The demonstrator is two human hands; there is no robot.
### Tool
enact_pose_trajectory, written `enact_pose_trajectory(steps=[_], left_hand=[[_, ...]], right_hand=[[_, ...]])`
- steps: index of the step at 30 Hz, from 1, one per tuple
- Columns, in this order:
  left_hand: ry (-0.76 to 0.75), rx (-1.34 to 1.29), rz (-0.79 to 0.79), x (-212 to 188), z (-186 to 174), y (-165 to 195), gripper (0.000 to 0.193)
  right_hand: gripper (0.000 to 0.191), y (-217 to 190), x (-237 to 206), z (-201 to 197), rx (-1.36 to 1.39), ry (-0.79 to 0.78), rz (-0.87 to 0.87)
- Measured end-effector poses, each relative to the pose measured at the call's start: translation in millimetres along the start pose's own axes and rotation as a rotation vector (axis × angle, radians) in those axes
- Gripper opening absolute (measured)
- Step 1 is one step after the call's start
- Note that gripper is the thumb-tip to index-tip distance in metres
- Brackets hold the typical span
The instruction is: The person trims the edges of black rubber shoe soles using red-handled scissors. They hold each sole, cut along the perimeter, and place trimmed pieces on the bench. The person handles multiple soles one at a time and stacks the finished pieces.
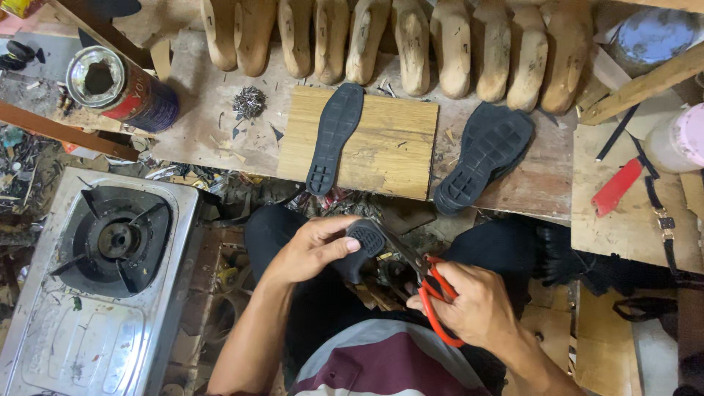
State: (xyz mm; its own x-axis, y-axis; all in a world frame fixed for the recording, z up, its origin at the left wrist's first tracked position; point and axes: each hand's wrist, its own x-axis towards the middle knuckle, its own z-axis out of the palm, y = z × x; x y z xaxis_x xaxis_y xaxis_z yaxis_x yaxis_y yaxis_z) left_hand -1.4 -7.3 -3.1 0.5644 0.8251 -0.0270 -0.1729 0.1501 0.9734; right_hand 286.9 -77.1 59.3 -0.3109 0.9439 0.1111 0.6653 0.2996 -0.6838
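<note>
Lower centre: left hand (312, 253) pinches a black sole (361, 246) by its edge, heel end turned toward the blades. Right hand (469, 304) clenched thru red scissors (429, 290) (blades at sole rim). 2 more soles (334, 139) lie flat on bench w/ board (389, 147), upper centre.

We see the scene under soft, even light from above, moderately bright, with no hard shadows. The wooden board (359, 143) at the far centre is the brightest patch, while the gap below the bench, near our lap, falls dim. A dull sheen lies on the steel stove (73, 345) at the near left. Focus is sharp in the middle; the corners bend slightly and soften, notably far right.
</note>
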Motion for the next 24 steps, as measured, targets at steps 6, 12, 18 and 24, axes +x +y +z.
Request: enact_pose_trajectory(steps=[6, 12, 18, 24], left_hand=[[-0.077, 0.351, 0.013, 3, -7, 38, 0.039], [-0.038, 0.253, -0.086, 0, -15, 35, 0.049], [0.134, -0.079, 0.15, 7, -9, 0, 0.079], [0.247, -0.827, 0.218, 25, 19, -17, 0.077]], right_hand=[[0.048, 3, -6, -16, -0.049, -0.029, -0.013], [0.041, 10, -12, -19, 0.018, 0.005, -0.035], [0.033, 16, -12, -3, 0.061, 0.005, 0.292], [0.047, 10, 3, 7, -0.121, 0.124, 0.075]])
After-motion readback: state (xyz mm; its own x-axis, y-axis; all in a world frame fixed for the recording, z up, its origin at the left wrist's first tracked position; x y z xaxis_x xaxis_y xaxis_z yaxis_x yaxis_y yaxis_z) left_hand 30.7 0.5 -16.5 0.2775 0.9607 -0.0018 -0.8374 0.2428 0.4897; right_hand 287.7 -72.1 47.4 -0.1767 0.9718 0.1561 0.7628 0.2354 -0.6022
